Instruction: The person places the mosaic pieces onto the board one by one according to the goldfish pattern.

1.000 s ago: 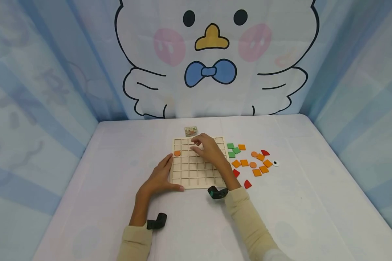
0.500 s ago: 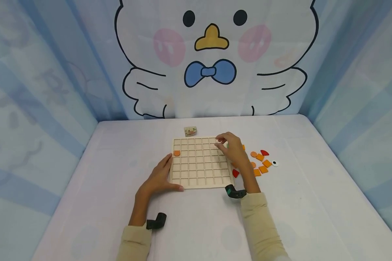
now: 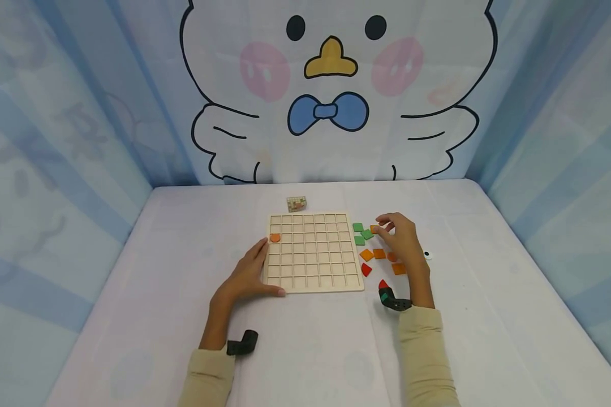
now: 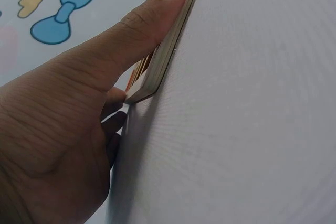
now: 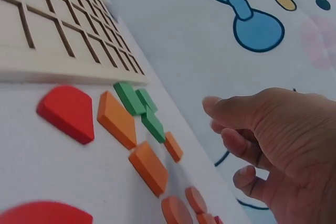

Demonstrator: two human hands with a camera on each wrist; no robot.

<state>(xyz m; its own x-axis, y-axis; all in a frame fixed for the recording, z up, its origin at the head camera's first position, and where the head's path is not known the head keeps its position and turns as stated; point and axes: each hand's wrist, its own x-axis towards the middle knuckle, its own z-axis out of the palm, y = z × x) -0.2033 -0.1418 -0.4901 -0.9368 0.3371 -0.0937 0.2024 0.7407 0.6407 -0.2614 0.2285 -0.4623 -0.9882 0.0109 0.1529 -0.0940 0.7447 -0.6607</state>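
Observation:
A pale wooden grid board lies on the table, with one orange disc in a cell by its left edge. My left hand rests at the board's near left corner, thumb along the front edge and fingers against the left side. In the left wrist view the straight thumb touches the board's edge. My right hand hovers over the loose pieces, fingertips near an orange square tile. Nothing shows between its fingers in the right wrist view, and that orange tile lies apart from them.
Right of the board lie green tiles, orange square tiles and red rounded pieces. A white piece with a black dot is beyond the right hand. A small patterned card lies behind the board.
My right hand has moved right, from above the board to over the loose pieces, covering some of them. My left hand has stayed at the board's corner.

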